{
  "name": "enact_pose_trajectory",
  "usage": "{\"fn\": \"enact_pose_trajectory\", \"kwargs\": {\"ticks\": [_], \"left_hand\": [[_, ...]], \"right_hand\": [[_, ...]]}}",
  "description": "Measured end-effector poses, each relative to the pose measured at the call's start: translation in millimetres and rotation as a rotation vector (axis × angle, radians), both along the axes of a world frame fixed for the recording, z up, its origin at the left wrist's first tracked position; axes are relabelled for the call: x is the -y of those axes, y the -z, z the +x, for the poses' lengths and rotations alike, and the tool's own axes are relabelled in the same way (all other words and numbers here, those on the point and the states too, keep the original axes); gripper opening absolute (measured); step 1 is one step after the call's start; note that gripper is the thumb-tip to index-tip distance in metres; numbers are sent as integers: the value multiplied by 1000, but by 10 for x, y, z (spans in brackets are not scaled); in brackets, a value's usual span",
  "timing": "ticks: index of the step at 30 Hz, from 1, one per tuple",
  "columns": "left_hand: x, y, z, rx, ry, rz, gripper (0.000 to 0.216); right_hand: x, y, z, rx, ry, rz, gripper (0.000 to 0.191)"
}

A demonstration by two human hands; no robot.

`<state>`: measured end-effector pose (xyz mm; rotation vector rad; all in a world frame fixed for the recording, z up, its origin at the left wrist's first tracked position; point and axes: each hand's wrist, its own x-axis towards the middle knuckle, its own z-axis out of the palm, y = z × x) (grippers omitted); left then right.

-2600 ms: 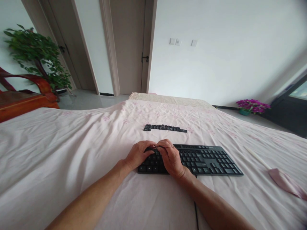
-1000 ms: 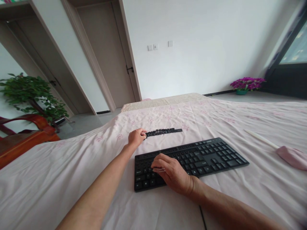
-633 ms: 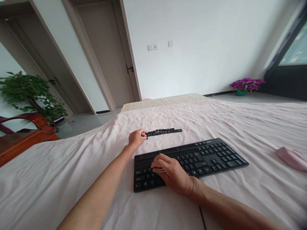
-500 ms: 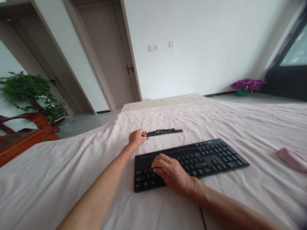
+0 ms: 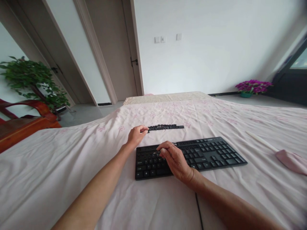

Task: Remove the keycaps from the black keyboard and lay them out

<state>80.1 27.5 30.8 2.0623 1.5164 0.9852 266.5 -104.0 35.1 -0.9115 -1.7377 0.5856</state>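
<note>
On my feed the left hand [image 5: 136,135] is down at the left end of the curved row of loose black plastic keycaps [image 5: 165,127], fingertips bunched together — can't tell if they pinch a cap, since fingers cover the spot. The right hand [image 5: 177,161] is curled over the left half of the long black plastic keyboard [image 5: 211,156], thumb near index, w/ a thin silvery wire tool [image 5: 174,143] held in it; most of that's hidden. Kbd lies flat on the pale pink floral sheet [image 5: 122,201], keycaps just beyond it. Step in hand is prob. lining up caps; next move calls for fine fingertip control, imo — legends under the palm are unreadable, and the black cable [image 5: 198,207] runs out of frame.
</note>
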Motion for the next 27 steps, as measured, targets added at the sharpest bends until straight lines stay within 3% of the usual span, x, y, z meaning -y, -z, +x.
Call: {"fn": "enact_pose_trajectory", "kwargs": {"ticks": [4, 8, 17, 27], "left_hand": [[307, 82, -37, 112, 86, 27, 18], [506, 97, -69, 198, 103, 11, 19], [583, 132, -94, 224, 174, -26, 20], [645, 3, -172, 71, 552, 40, 15]], "right_hand": [[-28, -8, -53, -17, 13, -59, 20], [-57, -37, -131, 33, 8, -9, 21], [-85, -46, -219, 186, -55, 45, 19], [-88, -21, -212, 202, -83, 67, 18]]}}
